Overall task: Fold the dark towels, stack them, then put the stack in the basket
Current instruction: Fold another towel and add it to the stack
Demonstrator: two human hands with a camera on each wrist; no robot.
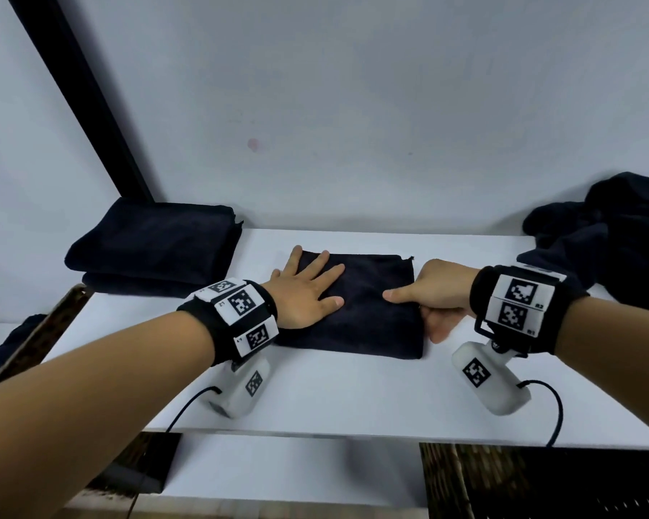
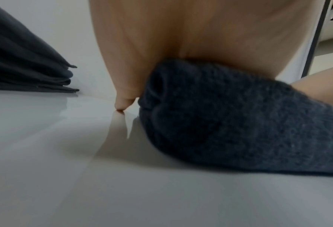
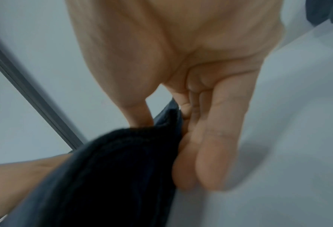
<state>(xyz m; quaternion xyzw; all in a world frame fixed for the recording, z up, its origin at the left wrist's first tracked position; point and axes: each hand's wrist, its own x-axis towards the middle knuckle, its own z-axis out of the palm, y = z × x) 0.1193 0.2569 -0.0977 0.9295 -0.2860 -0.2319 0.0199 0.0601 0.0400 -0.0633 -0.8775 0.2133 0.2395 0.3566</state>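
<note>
A dark towel (image 1: 375,316), folded to a rectangle, lies in the middle of the white table (image 1: 353,398). My left hand (image 1: 304,290) presses flat on its left half with the fingers spread. My right hand (image 1: 435,294) pinches the towel's right edge, thumb on top and fingers tucked underneath. The right wrist view shows those fingers (image 3: 219,138) against the towel's (image 3: 113,176) side. In the left wrist view my palm (image 2: 181,38) bears down on the towel (image 2: 229,122). A stack of folded dark towels (image 1: 154,245) sits at the back left.
A loose heap of dark towels (image 1: 615,226) lies at the back right against the wall. A dark woven surface (image 1: 540,481) shows below the table's front edge at the right. A brown slanted edge (image 1: 38,331) stands at the left, with dark cloth beyond it.
</note>
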